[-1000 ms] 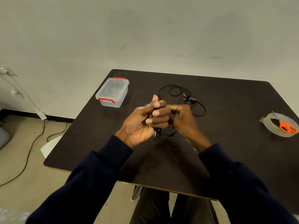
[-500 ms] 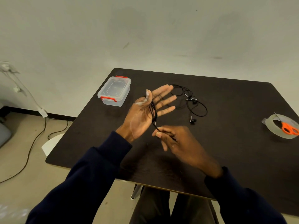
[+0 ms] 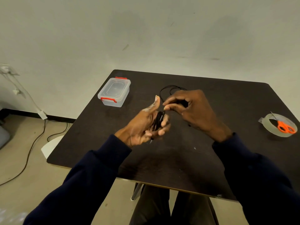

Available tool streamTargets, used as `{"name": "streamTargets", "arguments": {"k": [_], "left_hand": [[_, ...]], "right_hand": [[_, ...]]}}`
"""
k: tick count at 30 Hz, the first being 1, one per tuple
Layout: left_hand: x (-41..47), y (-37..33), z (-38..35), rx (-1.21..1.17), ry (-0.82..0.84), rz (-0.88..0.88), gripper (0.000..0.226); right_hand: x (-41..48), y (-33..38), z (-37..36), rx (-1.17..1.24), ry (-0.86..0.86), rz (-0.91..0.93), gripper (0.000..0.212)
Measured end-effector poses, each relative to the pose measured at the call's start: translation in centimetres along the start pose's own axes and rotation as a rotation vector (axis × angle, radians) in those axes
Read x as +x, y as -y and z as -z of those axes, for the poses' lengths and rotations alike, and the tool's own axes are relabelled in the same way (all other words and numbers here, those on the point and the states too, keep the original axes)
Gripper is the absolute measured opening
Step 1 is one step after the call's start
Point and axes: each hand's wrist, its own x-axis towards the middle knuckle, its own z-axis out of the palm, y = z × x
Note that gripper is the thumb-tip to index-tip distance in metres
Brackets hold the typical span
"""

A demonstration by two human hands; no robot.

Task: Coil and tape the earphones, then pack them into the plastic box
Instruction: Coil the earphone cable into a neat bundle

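Black earphones (image 3: 158,121) are partly wound into a bundle across the palm of my left hand (image 3: 144,125), whose fingers curl around the loops while the thumb points up. The jack end hangs below that hand. My right hand (image 3: 190,109) hovers just right of it and pinches the loose cable between thumb and fingers. More slack cable (image 3: 168,88) lies on the dark table (image 3: 178,159) behind my right hand. The clear plastic box (image 3: 114,91) with red latches stands closed at the table's far left. A roll of clear tape (image 3: 279,125) lies at the right edge.
Orange-handled scissors (image 3: 285,127) rest on top of the tape roll. Cables run over the floor to the left of the table, and a pale wall rises behind it. My knees show below the near table edge.
My left fingers have curled over the wound loops after being spread flat. My right hand rose from below the left hand to the upper right, carrying the cable another turn.
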Motion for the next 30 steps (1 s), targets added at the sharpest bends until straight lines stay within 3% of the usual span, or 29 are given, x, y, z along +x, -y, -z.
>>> {"name": "streamTargets", "arguments": {"k": [3, 7, 13, 21, 23, 30], "left_hand": [[-0.3, -0.7, -0.1, -0.269, 0.206, 0.001, 0.068], [-0.3, -0.7, -0.4, -0.398, 0.295, -0.085, 0.066], [-0.2, -0.7, -0.2, -0.493, 0.168, -0.325, 0.066], [-0.2, -0.1, -0.3, -0.547, 0.073, -0.465, 0.065], [-0.3, 0.0, -0.4, -0.561, 0.099, -0.444, 0.066], [-1.0, 0.1, -0.3, -0.492, 0.154, -0.404, 0.063]], "right_hand": [[-0.4, -1.4, -2.0, 0.243, -0.079, -0.131, 0.009], [-1.8, -2.0, -4.4, 0.500, -0.121, -0.308, 0.020], [-5.5, 0.2, -8.6, 0.679, -0.040, -0.596, 0.027], [-5.0, 3.3, -8.1, 1.271, -0.111, -0.839, 0.029], [-4.7, 3.4, -7.7, 1.233, -0.105, -0.856, 0.034], [-4.7, 2.6, -6.9, 1.121, -0.153, -0.913, 0.018]]}}
